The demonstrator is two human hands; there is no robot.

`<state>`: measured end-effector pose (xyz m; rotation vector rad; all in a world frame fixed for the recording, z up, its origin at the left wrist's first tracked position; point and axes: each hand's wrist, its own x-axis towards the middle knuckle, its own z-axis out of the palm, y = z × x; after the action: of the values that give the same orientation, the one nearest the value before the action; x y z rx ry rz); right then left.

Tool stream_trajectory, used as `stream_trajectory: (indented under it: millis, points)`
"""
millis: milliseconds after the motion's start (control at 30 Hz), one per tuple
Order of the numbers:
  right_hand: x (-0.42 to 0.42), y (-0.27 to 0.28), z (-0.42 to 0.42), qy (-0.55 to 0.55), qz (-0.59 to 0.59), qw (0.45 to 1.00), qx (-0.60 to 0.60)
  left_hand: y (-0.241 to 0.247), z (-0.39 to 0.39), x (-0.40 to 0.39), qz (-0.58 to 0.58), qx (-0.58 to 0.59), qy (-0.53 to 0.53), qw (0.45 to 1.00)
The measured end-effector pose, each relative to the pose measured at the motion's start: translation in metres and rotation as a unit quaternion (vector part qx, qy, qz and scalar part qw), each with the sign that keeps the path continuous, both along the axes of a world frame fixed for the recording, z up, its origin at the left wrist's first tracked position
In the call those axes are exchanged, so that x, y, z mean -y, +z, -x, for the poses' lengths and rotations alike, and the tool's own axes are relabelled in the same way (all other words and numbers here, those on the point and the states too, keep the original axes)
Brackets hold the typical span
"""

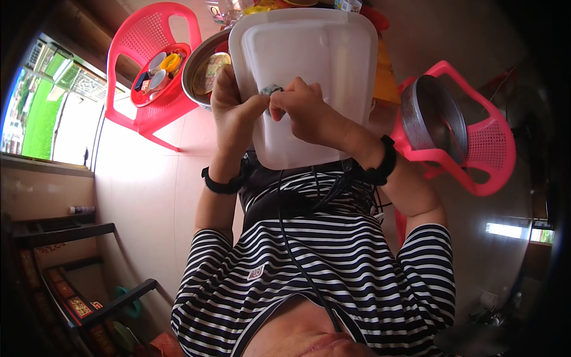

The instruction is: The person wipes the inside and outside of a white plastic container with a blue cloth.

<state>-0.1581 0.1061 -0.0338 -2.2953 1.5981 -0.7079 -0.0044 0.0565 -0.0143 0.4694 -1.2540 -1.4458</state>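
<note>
A translucent white plastic lid or tray (308, 53) with rounded corners lies across the area before my lap. My left hand (236, 96) is at its left side, thumb pressed towards a small grey-green lump (273, 90) over the lid. The fingers of my right hand (305, 109) are curled around the other side of that lump, thumb and forefinger meeting it. What the lump is made of cannot be told. Left of the lid, partly behind my left hand, stands a round metal pot (189, 76) with a patterned round thing inside.
A pink plastic chair (117, 49) at the left holds a red basin (138, 99) with cups. Another pink chair (502, 134) at the right bears a large metal pot (412, 116). Packages crowd the far edge. A black cable (287, 241) runs down my striped shirt.
</note>
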Motion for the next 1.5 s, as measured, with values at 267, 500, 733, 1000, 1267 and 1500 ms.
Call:
stream_trajectory:
  millis: [267,500,733,1000,1267,1500]
  points:
    - [-0.001,-0.027,-0.009,0.019,-0.053,0.998,0.009,-0.005,0.005,-0.011,0.050,0.075,0.000,0.996]
    - [0.003,-0.037,-0.013,0.046,0.082,0.993,-0.077,-0.018,0.010,-0.003,0.113,0.099,0.068,0.986]
    - [-0.003,-0.032,0.023,-0.028,0.056,0.953,-0.297,-0.018,0.015,-0.008,0.178,0.205,0.130,0.954]
    - [-0.008,-0.037,0.014,-0.099,0.176,0.894,-0.400,-0.014,0.011,-0.005,0.188,0.192,0.180,0.946]
    - [-0.007,-0.024,0.009,-0.027,0.005,0.997,0.078,-0.021,0.007,-0.006,0.182,0.139,0.181,0.956]
    - [-0.019,-0.013,-0.012,0.038,0.084,0.991,0.093,-0.007,0.004,-0.011,0.162,0.118,0.251,0.947]
